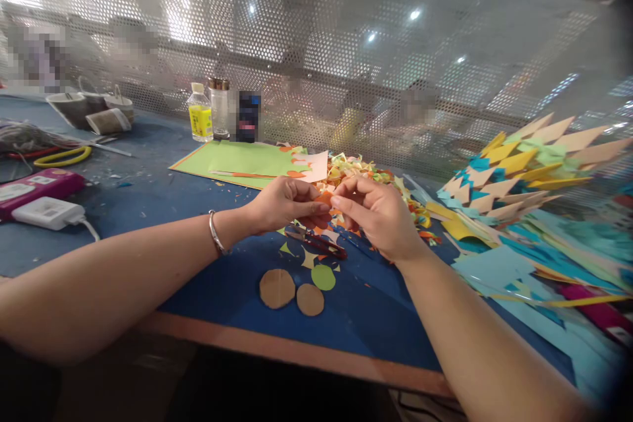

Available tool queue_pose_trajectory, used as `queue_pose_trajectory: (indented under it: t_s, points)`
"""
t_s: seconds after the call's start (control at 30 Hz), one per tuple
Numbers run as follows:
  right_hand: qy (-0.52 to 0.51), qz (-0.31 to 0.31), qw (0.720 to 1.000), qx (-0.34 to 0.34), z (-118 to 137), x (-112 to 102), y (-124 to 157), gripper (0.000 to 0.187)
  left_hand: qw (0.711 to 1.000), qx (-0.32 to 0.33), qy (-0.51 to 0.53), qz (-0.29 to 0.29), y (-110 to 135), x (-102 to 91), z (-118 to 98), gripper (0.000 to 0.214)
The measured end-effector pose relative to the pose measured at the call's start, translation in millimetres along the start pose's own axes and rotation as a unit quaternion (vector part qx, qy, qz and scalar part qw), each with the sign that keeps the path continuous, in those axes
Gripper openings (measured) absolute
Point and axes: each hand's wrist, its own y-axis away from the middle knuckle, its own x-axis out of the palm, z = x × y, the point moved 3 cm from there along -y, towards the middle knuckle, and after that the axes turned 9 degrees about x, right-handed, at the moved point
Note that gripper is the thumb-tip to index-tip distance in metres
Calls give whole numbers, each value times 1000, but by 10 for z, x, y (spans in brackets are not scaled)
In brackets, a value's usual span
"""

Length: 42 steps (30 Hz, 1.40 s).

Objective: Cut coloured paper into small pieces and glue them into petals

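Observation:
Between my fingertips is a small piece of orange paper. My left hand pinches it from one side and my right hand from the other. Below the hands, scissors with dark red handles lie on the blue tabletop among paper offcuts. Closer to the table's edge are a larger brown cardboard disc, a smaller brown disc and a light green paper disc. Behind my right hand spreads a heap of coloured paper scraps.
Green paper sheets lie behind my left hand, with a drink bottle, a glass jar and a phone beyond. A folded-paper construction and blue sheets occupy the right. A power strip sits left.

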Motion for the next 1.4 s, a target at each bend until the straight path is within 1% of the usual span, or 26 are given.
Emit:
queue_pose_trajectory:
  t_s: [0.13,0.27,0.47,0.7,0.8,0.97,1.2,1.4]
  points:
    - [-23,16,999,18,6,-3,-5,17,1000,10,2,12,-1,-1,0,19]
    - [-14,19,999,26,0,-14,-5,16,1000,-3,-1,-3,1,0,15,19]
    - [19,13,999,23,8,-29,-11,20,1000,-15,-6,-17,-1,-8,37,17]
    - [38,30,999,15,-49,-17,-27,17,997,-53,7,-53,24,32,11,18]
    - [48,31,998,20,-61,-13,-33,16,995,-75,25,-60,34,49,27,18]
    - [64,36,997,24,-52,-9,-34,20,994,-87,33,-56,42,51,37,22]
    - [72,39,996,24,-39,-5,-37,20,995,-66,-65,-38,54,23,6,26]
    - [62,41,997,31,-50,-22,-31,18,996,-47,-75,-14,54,14,-10,24]
